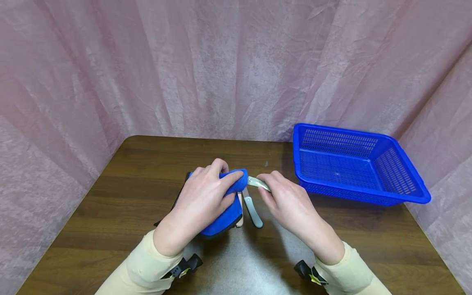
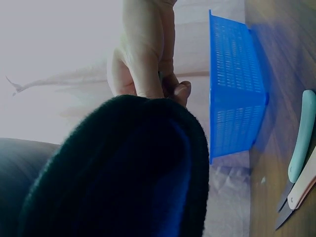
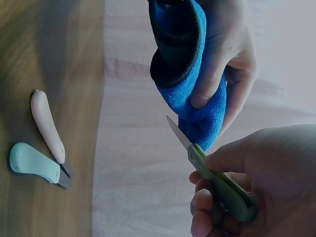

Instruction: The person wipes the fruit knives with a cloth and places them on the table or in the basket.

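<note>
My left hand (image 1: 204, 190) grips a folded blue cloth (image 1: 225, 219) with dark edging above the table. In my right hand (image 1: 291, 203) is a green-handled folding knife (image 3: 217, 182), its blade out and pointing at the cloth. The blade lies close against the cloth in the right wrist view; the head view hides it behind the fabric. Two more open folding knives lie on the table below: one with a mint handle (image 1: 253, 212) and one with a pale pink handle (image 3: 47, 123), their blades crossing.
A blue plastic basket (image 1: 368, 192) with perforated walls stands at the table's right rear. The brown wooden table (image 1: 121, 205) ends at a pink curtain (image 1: 221, 73) behind it.
</note>
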{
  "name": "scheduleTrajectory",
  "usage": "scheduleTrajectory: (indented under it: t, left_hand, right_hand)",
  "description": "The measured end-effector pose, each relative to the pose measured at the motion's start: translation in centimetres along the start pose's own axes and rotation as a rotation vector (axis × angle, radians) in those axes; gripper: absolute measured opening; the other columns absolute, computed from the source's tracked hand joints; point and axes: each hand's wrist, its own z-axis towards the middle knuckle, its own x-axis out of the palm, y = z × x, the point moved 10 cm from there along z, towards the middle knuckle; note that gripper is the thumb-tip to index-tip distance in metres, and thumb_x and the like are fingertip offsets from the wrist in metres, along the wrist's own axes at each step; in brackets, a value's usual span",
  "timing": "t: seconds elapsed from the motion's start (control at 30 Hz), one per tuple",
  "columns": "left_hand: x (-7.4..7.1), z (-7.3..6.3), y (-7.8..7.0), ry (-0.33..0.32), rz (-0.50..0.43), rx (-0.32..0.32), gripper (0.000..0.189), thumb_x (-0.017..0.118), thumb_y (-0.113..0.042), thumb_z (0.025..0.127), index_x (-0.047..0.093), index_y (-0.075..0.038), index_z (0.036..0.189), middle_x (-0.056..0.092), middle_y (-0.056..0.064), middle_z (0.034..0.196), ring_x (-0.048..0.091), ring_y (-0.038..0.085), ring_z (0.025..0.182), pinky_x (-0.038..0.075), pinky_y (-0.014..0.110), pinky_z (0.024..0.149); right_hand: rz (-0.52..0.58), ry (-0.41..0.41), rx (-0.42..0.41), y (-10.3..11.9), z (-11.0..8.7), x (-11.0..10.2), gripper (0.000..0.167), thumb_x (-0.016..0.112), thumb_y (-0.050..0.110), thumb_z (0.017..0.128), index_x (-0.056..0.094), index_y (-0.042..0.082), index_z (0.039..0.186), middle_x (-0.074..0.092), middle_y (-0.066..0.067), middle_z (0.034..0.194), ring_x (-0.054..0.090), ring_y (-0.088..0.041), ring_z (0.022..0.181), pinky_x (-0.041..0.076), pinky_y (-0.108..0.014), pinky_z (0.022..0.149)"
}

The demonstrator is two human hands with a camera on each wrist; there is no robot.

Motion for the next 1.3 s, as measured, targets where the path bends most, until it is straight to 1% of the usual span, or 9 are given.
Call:
scheduleTrajectory:
  t: [0.23,0.53,0.9,1.07,1.3]
  left_hand:
    - [0.2,0.0,-0.1,0.025,0.013,-0.005,0.044,0.085,-0.021,0.094,0.079,-0.018,0.137,0.067,0.015,0.118,0.071,0.031,0.083,0.059,0.053,0.084]
    - [0.1,-0.2,0.2,0.013,0.022,-0.004,0.043,0.086,-0.021,0.094,0.080,-0.016,0.136,0.067,0.016,0.117,0.070,0.031,0.082,0.059,0.052,0.084]
    - [-0.2,-0.2,0.9,0.009,0.038,-0.027,0.043,0.086,-0.023,0.094,0.079,-0.016,0.136,0.066,0.016,0.118,0.071,0.031,0.082,0.058,0.051,0.082]
    - [-0.2,-0.2,1.3,0.012,0.042,-0.040,0.043,0.085,-0.021,0.094,0.079,-0.016,0.137,0.065,0.016,0.118,0.070,0.031,0.082,0.057,0.051,0.082]
    - [-0.3,-0.2,1.8,0.019,0.037,-0.055,0.045,0.086,-0.019,0.093,0.079,-0.016,0.137,0.066,0.016,0.117,0.070,0.030,0.081,0.057,0.050,0.081]
  right_hand:
    - [0.007,0.008,-0.007,0.1,-0.1,0.0,0.021,0.074,0.013,0.105,0.075,0.007,0.125,0.070,-0.001,0.102,0.065,-0.016,0.078,0.055,-0.039,0.065]
    - [0.010,0.000,-0.018,0.1,-0.1,-0.1,0.020,0.074,0.013,0.106,0.075,0.008,0.126,0.069,-0.001,0.102,0.065,-0.016,0.078,0.055,-0.039,0.065]
    - [0.015,-0.007,-0.022,0.1,-0.1,-0.5,0.021,0.074,0.013,0.106,0.075,0.009,0.126,0.068,0.001,0.102,0.063,-0.015,0.078,0.054,-0.039,0.066]
    - [0.018,-0.009,-0.021,0.0,-0.1,-0.6,0.021,0.075,0.013,0.105,0.075,0.009,0.126,0.068,0.001,0.101,0.062,-0.014,0.077,0.053,-0.038,0.065]
    - [0.016,-0.003,-0.007,-0.1,-0.1,-0.6,0.020,0.074,0.013,0.106,0.075,0.010,0.126,0.068,0.001,0.101,0.060,-0.014,0.077,0.052,-0.037,0.064]
